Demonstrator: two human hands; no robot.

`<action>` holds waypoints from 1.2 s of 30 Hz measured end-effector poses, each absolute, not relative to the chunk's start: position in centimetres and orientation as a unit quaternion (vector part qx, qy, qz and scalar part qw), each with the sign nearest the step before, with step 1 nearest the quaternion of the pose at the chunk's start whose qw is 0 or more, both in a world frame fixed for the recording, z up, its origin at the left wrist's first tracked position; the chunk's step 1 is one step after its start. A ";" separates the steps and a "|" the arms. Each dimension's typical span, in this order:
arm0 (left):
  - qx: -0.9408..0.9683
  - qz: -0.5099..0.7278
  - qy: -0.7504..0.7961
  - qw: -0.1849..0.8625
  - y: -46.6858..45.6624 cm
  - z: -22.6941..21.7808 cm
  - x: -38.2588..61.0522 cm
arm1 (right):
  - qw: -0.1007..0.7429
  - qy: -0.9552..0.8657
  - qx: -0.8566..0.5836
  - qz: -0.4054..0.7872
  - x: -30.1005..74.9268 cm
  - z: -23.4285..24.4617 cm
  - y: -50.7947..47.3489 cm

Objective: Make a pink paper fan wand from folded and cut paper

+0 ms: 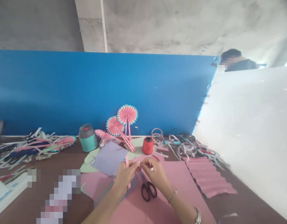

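My left hand is closed around a narrow pink paper strip, which pokes out above and below the fingers. My right hand pinches something small and pale against the left fingertips; what it is I cannot make out. Black-handled scissors lie just below my hands on a large pink paper sheet. To the left of my left hand is a lilac paper sheet, overlapping pink and green sheets.
Behind my hands stand a red spool, a teal and grey container and pleated paper fans against a blue partition. A pleated pink sheet lies right; paper scraps pile left. A person is beyond the white panel.
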State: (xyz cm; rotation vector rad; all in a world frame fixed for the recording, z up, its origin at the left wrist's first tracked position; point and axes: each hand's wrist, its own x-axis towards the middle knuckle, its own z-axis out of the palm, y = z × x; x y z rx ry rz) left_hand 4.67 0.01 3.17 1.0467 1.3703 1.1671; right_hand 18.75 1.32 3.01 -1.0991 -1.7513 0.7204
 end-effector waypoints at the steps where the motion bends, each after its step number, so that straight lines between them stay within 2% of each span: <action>1: 0.434 0.484 0.570 0.503 0.0 3.1 4.7 | 0.457 -0.715 -0.446 0.286 18.7 3.1 1.2; 22: 0.417 0.474 0.594 0.499 -0.4 3.5 5.1 | 0.427 -0.748 -0.465 0.202 18.5 3.2 0.9; 36: 0.426 0.472 0.582 0.507 -0.2 3.4 5.0 | 0.445 -0.730 -0.464 0.231 18.6 3.1 1.0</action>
